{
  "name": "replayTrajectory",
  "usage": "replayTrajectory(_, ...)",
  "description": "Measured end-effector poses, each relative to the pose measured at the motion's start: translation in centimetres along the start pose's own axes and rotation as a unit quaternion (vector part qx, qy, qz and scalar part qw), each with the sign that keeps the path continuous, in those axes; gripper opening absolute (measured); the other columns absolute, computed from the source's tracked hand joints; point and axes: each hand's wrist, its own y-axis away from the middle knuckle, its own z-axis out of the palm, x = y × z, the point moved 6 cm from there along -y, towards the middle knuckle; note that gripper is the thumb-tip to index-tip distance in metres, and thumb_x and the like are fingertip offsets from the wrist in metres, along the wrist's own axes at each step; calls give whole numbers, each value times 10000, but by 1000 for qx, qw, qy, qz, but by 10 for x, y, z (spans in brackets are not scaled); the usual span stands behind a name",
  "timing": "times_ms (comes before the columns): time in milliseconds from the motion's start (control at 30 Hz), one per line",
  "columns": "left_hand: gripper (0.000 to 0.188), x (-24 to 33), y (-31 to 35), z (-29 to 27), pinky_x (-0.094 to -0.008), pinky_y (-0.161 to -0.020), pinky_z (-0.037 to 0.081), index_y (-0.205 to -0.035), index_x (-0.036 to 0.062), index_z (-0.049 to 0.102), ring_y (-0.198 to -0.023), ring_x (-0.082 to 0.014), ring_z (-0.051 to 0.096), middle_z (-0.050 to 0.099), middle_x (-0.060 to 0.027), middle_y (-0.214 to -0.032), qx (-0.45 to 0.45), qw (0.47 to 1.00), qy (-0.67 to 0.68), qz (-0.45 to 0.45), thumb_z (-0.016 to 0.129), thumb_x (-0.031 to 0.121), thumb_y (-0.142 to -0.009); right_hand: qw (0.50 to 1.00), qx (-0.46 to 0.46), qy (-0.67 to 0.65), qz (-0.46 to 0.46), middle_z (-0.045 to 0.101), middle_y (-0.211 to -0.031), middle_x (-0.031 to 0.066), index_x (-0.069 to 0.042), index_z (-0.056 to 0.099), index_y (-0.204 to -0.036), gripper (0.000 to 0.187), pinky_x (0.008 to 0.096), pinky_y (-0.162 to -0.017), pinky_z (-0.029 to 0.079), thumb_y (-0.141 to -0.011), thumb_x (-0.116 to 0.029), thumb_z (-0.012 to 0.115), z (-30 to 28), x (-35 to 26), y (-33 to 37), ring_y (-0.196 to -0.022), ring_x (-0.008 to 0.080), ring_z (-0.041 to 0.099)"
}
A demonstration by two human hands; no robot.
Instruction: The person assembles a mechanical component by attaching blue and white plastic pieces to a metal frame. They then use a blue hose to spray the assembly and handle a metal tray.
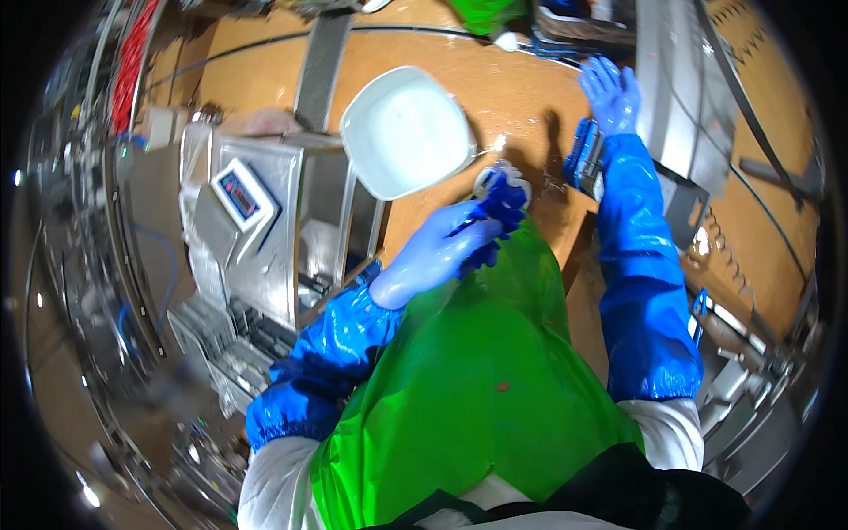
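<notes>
Both of my hands wear light blue gloves, with shiny blue sleeves over the forearms. My left hand (446,247) is closed around a crumpled dark blue bunch (502,203), held in front of my green apron (477,353). The bunch has several soft lobes, and I cannot make out what it is. Stretched forward at the upper right, my right hand (611,95) has its fingers extended and holds nothing. It appears beside the edge of a steel surface (680,97); contact cannot be made out. A blue and black object (583,155) shows beside the right wrist.
A white square tub (406,132) stands ahead, left of centre. At left is a steel stand with a small display unit (243,196), and grey plastic crates (225,340) sit below it. The orange-brown floor (521,97) looks wet. Another green garment (486,13) shows at the top.
</notes>
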Motion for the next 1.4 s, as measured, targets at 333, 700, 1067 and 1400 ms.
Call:
replayTrajectory(333, 266, 26, 47, -13, -230, -561, 430, -1069, 33, 661, -634, -66, 562, 644, -22, -785, 76, 995, -43, 56, 570, 259, -962, 988, 11, 98, 116, 441, -1435, 200, 21, 414, -1381, 624, 499, -1112, 356, -998, -472, 419, -40, 60, 2, -1329, 374, 430)
replayTrajectory(700, 356, 31, 83, -22, -227, -645, 452, -1042, -23, 633, -675, -78, 573, 652, -49, -815, 90, 989, 64, 97, 566, 302, -914, 999, -9, 34, -28, 396, -1463, 215, 2, 343, -1431, 639, 500, -1070, 398, -1010, -478, 351, 35, 2, -23, -1326, 381, 427)
replayTrajectory(1067, 371, 16, 95, -34, -214, -625, 466, -1123, -47, 606, -679, -87, 599, 662, -57, -818, 162, 980, 84, 80, 539, 264, -931, 965, -182, 11, 189, 494, -1386, 200, -12, 461, -1346, 567, 494, -1051, 419, -1001, -460, 419, 110, 116, 48, -1253, 366, 509)
replayTrajectory(1400, 449, -10, 161, -31, -216, -585, 445, -1103, -67, 596, -664, -94, 587, 652, -68, -818, 228, 954, 157, 118, 654, 301, -852, 920, -269, 138, 249, 453, -1431, 177, 11, 396, -1401, 574, 431, -1097, 350, -1040, -428, 316, 102, 210, 105, -1310, 319, 448)
